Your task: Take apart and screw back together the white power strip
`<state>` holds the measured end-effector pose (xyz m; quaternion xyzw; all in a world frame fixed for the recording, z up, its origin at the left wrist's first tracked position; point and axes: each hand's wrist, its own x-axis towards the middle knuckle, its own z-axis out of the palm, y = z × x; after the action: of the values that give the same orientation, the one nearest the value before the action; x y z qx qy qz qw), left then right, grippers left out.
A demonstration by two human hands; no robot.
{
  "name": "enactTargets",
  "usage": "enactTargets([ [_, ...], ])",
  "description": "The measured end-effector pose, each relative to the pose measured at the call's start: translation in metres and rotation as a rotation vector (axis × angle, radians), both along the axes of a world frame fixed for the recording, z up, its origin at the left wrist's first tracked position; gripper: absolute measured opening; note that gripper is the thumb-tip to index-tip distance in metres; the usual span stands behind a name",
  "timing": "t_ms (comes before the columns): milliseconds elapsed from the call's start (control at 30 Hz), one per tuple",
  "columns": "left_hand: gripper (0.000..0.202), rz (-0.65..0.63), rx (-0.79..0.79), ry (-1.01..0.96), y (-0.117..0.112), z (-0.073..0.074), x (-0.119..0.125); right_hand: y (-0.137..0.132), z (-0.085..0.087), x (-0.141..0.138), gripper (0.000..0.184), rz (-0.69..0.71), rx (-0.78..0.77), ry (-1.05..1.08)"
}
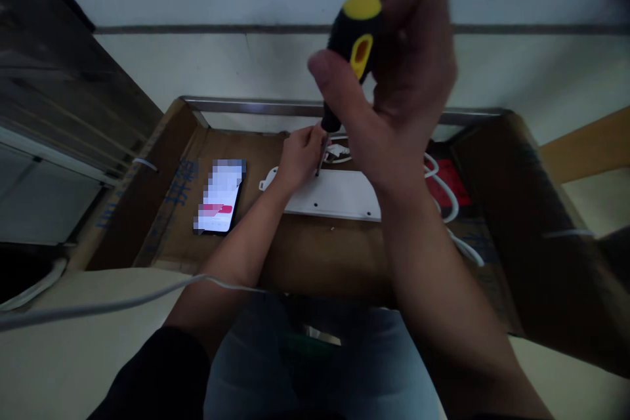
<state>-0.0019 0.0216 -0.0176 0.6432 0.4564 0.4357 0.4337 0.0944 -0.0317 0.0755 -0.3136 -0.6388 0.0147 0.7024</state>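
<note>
On the cardboard-topped bench (pixel 315 262), the right hand (pixel 408 92) wraps its fingers around a yellow-and-black screwdriver (pixel 357 36), whose tip meets a screw hole in a white plastic power strip casing (pixel 332 195). The left hand (pixel 301 154) rests on the casing with its fingers bunched together, and a smartphone (pixel 219 197) lies further left, its screen pixelated.

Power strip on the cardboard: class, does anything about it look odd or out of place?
The white power strip oddly lies screw-holed side up, no sockets showing; the right hand holds a screwdriver with its tip at one hole.
</note>
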Motion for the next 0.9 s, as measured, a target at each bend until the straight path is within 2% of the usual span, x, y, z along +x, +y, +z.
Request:
enactTargets([
  [67,0.035,0.023,0.015,0.058,0.000,0.001,0.000,0.002,0.001,-0.002,0.040,-0.036,0.048,0.101],
  [167,0.036,0.056,0.019,0.109,-0.001,0.003,0.001,0.009,-0.003,-0.005,0.040,-0.014,0.050,0.195],
  [267,0.034,0.065,-0.003,0.155,-0.004,0.010,0.000,0.013,-0.008,-0.006,0.032,-0.010,0.126,0.090],
  [367,0.032,0.052,-0.054,0.178,-0.008,0.017,-0.001,0.010,-0.010,-0.008,0.030,0.120,0.103,-0.013],
  [433,0.031,0.050,-0.080,0.156,-0.010,0.019,-0.001,0.005,-0.010,-0.010,0.033,0.203,0.046,0.019],
  [500,0.032,0.056,-0.087,0.110,-0.009,0.018,0.000,-0.001,-0.007,-0.011,0.030,0.225,0.008,0.057],
  [733,0.042,0.085,-0.016,0.017,-0.001,0.001,0.002,-0.014,0.007,-0.008,0.013,0.085,-0.060,0.202],
  [900,0.040,0.085,-0.045,0.025,-0.003,0.007,0.002,-0.011,0.006,-0.013,0.020,0.049,0.017,0.244],
])
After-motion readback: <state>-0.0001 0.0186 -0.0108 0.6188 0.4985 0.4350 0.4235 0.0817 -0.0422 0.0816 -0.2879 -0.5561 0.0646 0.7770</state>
